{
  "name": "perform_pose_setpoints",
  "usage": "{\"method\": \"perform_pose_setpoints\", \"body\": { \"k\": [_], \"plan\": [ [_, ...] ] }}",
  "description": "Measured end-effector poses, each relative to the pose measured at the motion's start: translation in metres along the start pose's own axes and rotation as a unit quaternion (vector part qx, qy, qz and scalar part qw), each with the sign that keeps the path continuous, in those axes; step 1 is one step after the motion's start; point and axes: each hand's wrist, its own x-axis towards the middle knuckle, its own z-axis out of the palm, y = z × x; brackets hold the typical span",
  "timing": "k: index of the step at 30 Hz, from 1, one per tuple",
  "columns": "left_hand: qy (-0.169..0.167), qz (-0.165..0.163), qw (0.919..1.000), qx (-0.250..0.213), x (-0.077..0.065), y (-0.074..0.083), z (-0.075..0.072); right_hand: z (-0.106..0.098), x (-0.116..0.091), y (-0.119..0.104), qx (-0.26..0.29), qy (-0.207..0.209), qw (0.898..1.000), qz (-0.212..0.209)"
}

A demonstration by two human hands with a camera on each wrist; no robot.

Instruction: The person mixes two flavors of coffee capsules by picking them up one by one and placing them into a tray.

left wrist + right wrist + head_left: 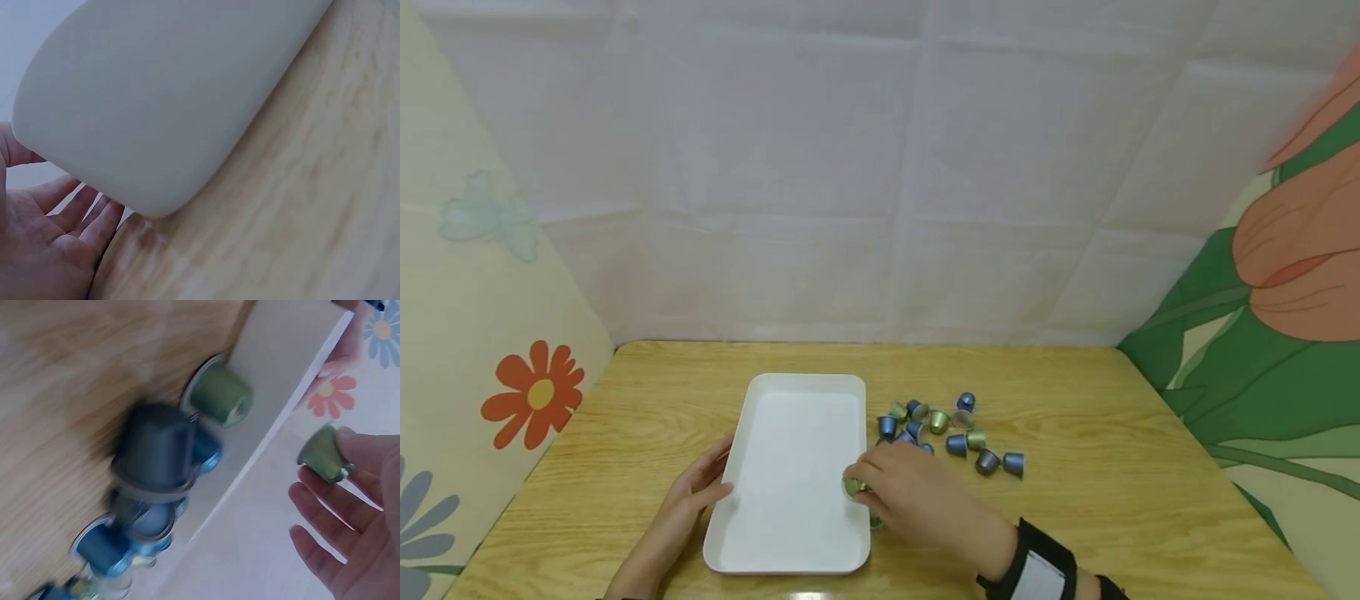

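A white rectangular tray [797,550] lies on the wooden table. My left hand [688,496] holds its left side, thumb by the rim and fingers against the outer wall. In the left wrist view the left hand [56,231] touches the tray [156,106] at one end. Over the tray's right edge my right hand [917,492] pinches a green coffee capsule [852,487]. The right wrist view shows this green capsule [325,453] between thumb and fingers of the right hand [362,519], the other fingers spread.
Right of the tray lie several loose blue, green and dark capsules, among them a blue capsule [1012,464], a dark capsule [987,462] and a green capsule [938,422]. Another green capsule [222,394] stands close against the tray wall. A white cloth [850,167] hangs behind the table.
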Motion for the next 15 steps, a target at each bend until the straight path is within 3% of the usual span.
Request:
{"method": "perform_pose_setpoints", "body": {
  "k": [15],
  "plan": [
    [-0.003,-0.005,0.9999,0.010,0.001,0.000,-0.001,0.016,0.019,-0.031,0.030,-0.013,0.999,0.002]
  ]
}}
